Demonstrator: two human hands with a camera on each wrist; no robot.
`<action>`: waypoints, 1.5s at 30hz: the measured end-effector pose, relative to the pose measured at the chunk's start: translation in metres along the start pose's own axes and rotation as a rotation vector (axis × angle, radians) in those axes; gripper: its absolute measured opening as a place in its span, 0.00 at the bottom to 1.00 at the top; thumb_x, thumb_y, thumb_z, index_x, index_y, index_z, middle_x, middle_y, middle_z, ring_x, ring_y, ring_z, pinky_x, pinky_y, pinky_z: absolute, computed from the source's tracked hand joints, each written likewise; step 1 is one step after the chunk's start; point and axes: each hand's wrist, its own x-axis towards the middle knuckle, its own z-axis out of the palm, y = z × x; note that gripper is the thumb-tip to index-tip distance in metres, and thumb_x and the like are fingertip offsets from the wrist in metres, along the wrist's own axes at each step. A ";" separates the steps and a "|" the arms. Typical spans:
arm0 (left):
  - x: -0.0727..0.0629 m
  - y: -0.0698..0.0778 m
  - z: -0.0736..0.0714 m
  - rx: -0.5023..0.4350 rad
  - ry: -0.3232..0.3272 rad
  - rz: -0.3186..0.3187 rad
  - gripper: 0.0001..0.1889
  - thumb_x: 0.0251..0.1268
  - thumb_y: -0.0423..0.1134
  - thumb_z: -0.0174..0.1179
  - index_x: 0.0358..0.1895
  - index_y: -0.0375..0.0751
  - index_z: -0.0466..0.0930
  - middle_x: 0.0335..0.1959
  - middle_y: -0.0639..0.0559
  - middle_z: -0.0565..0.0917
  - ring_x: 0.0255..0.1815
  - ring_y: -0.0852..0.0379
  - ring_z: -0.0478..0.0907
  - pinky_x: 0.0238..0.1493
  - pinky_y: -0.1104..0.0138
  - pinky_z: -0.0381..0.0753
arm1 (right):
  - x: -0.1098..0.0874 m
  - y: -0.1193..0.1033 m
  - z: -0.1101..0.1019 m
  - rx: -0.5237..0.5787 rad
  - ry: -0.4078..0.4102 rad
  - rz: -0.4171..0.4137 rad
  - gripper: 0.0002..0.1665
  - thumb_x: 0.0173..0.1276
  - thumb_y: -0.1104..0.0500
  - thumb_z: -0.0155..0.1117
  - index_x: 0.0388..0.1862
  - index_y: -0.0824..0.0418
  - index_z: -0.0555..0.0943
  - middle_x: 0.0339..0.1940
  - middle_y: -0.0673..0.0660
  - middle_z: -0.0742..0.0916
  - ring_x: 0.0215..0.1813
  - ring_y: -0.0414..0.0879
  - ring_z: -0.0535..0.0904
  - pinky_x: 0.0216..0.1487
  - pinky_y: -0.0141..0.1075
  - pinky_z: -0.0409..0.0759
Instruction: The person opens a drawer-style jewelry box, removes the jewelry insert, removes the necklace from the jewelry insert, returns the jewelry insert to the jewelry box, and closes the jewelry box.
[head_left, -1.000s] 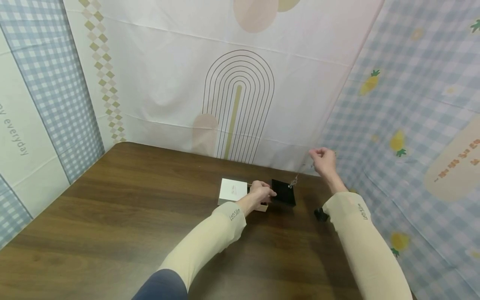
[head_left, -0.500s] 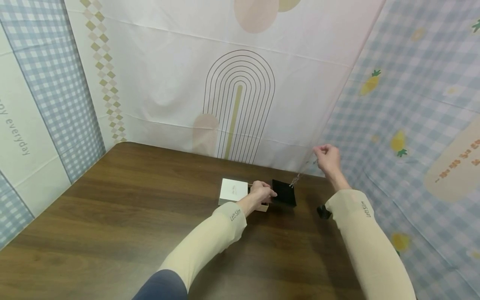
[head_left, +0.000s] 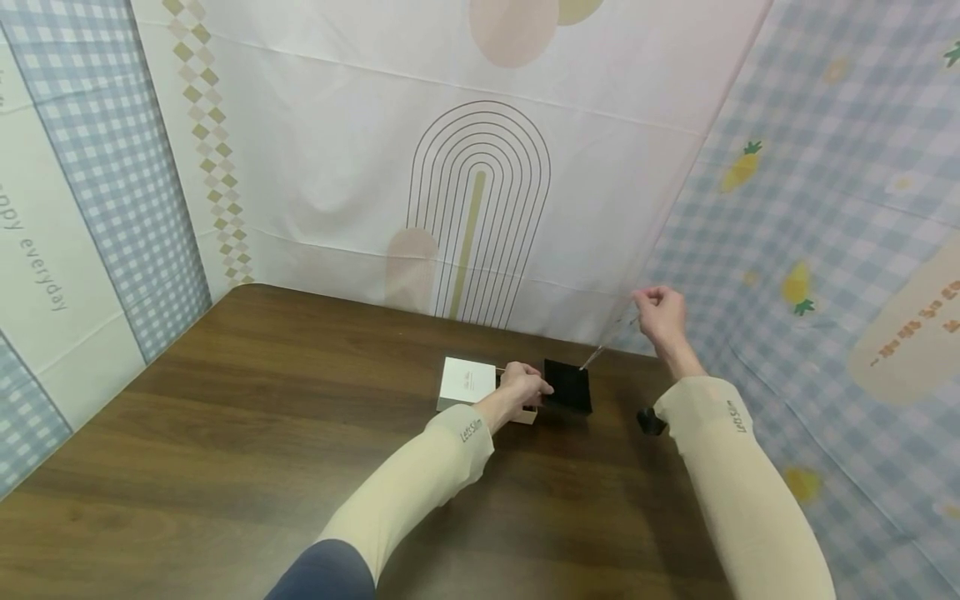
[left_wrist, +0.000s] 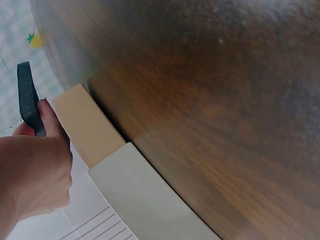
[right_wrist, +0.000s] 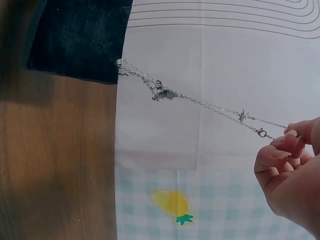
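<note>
My left hand (head_left: 522,385) pinches a black velvety pad (head_left: 567,386) by its edge, thumb on one face in the left wrist view. The pad is held tilted beside the pulled-out tan tray (left_wrist: 92,127) of a white box (head_left: 467,381). My right hand (right_wrist: 295,165), up to the right, pinches a thin silver chain necklace (right_wrist: 202,103) near its clasp (right_wrist: 261,132). The chain stretches taut, doubled, from those fingertips to the pad's corner, with a small bunch of tangled links partway along. My left hand hides much of the tray's inside in the head view.
The box lies near the back of a brown wooden table (head_left: 300,400). Behind it hangs a white printed cloth (head_left: 337,167), and a blue checked cloth (head_left: 780,333) closes off the right side. A small black object (head_left: 651,422) sits beside my right cuff.
My right hand has drawn slightly up and to the right, pulling the bunched chain out into a straighter line. My left hand, the pad and the box have stayed in place.
</note>
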 end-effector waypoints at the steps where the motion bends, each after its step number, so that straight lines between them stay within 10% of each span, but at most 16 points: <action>1: 0.000 0.000 0.000 0.001 0.001 0.001 0.13 0.54 0.28 0.68 0.43 0.38 0.78 0.44 0.45 0.82 0.35 0.51 0.86 0.45 0.62 0.83 | 0.000 0.000 0.000 0.000 0.005 0.000 0.17 0.73 0.55 0.51 0.46 0.69 0.74 0.18 0.39 0.75 0.16 0.33 0.72 0.19 0.27 0.71; 45: 0.003 0.001 -0.004 0.055 0.001 0.013 0.14 0.55 0.29 0.67 0.46 0.39 0.79 0.46 0.43 0.83 0.43 0.44 0.85 0.55 0.50 0.79 | 0.004 0.008 -0.010 -0.011 0.142 0.032 0.15 0.74 0.53 0.49 0.45 0.65 0.74 0.28 0.50 0.77 0.18 0.32 0.70 0.21 0.26 0.72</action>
